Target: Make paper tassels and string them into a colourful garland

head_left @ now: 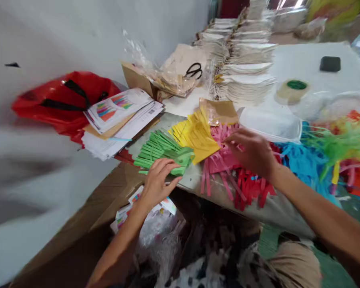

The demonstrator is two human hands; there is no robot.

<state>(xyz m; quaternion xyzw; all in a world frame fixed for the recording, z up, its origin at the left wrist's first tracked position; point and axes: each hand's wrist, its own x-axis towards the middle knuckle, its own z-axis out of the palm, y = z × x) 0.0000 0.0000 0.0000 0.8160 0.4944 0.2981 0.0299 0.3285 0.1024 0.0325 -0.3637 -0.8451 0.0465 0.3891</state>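
Mid-frame, left hand (157, 184) loosely spread at green fringed paper sheet (160, 147); right hand (255, 152), hold unclear. Seemingly arranging; calls for light pinch.

Yellow fringed paper (203, 134) sits centre stage on the surface (282, 212)! Just left of the yellow, there's green fringed paper (162, 148), and the left hand (159, 182) is right at its near edge, thumb spread from the fingers. Right of the yellow, the right hand (253, 150) arches over pink fringed paper (225, 162), fingers bent; whether they pinch a strip, no telling. Red strips (252, 188) lie to the yellow's right and nearer the person, blue strips (306, 160) farther right. Behind the yellow, scissors (194, 71) and pale stacks (249, 86); well left of it, printed sheets (123, 110) and a red bag (87, 86).
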